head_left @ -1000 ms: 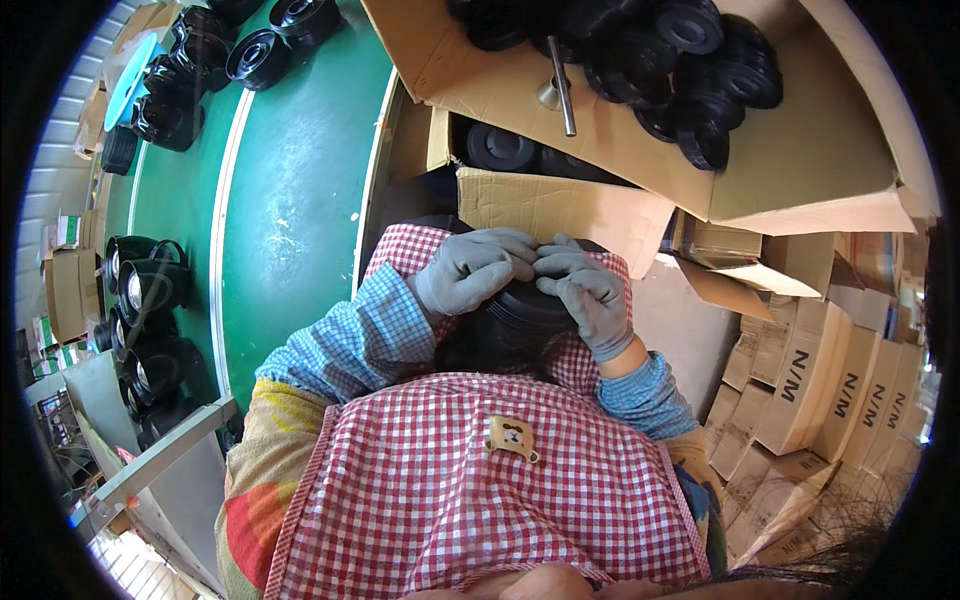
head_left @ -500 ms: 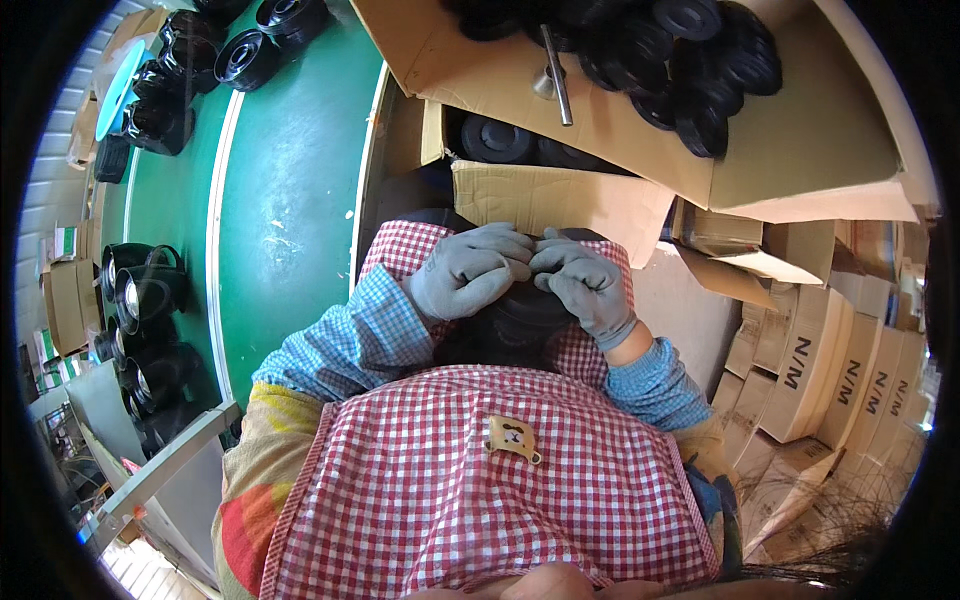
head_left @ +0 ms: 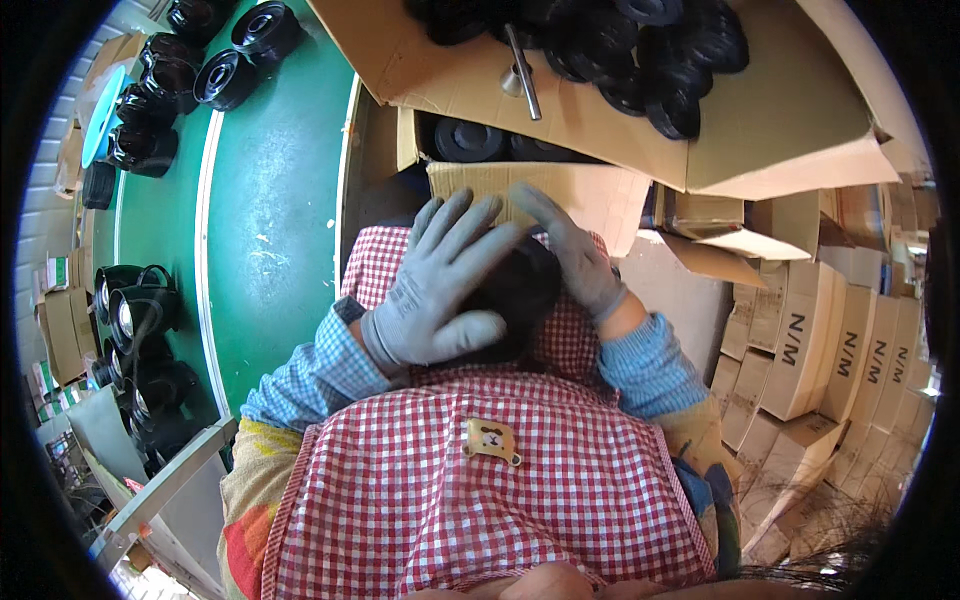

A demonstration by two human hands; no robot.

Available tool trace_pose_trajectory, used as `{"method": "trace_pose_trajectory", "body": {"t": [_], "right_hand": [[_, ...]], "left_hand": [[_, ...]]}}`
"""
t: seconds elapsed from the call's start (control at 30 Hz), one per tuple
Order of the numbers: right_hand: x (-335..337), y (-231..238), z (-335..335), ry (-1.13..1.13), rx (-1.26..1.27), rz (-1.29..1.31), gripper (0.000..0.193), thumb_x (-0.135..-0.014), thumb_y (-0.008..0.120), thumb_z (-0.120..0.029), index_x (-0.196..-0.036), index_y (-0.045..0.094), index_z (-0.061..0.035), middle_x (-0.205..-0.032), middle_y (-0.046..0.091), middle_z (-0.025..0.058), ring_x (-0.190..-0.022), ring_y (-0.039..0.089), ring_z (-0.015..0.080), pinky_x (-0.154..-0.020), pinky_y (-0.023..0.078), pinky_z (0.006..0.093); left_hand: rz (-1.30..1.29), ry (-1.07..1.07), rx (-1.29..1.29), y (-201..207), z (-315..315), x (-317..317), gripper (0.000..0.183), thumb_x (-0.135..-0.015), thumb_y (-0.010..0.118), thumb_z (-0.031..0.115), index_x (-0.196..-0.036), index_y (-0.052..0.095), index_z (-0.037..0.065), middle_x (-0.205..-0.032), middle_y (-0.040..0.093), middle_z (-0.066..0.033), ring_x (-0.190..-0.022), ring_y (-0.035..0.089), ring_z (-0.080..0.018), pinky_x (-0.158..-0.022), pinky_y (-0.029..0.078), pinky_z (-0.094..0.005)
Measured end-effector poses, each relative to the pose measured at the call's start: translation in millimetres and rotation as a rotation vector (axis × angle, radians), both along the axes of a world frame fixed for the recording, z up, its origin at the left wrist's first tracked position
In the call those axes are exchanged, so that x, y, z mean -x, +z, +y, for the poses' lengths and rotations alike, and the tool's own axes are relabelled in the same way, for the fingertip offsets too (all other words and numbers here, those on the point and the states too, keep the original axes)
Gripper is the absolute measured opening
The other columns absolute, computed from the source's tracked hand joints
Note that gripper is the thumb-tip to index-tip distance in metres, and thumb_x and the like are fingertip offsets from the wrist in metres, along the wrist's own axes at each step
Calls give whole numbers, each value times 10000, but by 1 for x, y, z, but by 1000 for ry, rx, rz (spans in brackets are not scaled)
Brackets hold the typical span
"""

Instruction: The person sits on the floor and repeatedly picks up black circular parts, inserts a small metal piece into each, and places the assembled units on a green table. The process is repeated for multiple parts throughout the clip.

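A dark, rounded black part rests on my lap between both hands, its outline partly covered. My left hand, in a grey glove, is spread flat above its left side, fingers apart and thumb out to the right. Along the right side of the part is my right hand, also gloved in grey, its visible fingers stretched out and grasping nothing that I can see. Whether either palm touches the part cannot be made out.
Ahead, a cardboard box holds black round parts and a metal rod. Another open box sits beneath it. On the left runs a green worktable with black parts. Stacked cartons stand at right.
Both hands had fingers bent together over the black part. Now they have parted; the left has spread and drawn nearer to me, the right has straightened. The whole view has shifted slightly.
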State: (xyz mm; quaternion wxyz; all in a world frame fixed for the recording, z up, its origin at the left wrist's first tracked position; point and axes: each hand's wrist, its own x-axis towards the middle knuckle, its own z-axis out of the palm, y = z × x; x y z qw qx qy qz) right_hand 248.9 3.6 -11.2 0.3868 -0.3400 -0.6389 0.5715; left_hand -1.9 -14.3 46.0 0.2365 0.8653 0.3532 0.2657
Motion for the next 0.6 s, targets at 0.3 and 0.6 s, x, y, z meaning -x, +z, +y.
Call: {"method": "trace_pose_trajectory", "body": {"t": [0.3, 0.6], "right_hand": [[10, 11, -15, -103, -81, -235, 520, -1082, 344, -395, -1404, 536, -34, -1455, 508, 219, -1394, 420, 405, -1185, 300, 475], [-2, 13, -28, 33, -342, -352, 583, -1013, 505, -416, -1422, 509, 0, -1466, 496, 242, -1391, 417, 437, -1185, 263, 549]], "left_hand": [[93, 6, -64, -9, 6, -4, 1003, -849, 541, 754, -1535, 363, 45, -1549, 384, -253, -1445, 313, -480, -1177, 133, -617], [166, -18, 22, -16, 5, -7, 961, -869, 548, 730, -1537, 368, 63, -1555, 393, -237, -1476, 286, -463, -1183, 108, -648]]}}
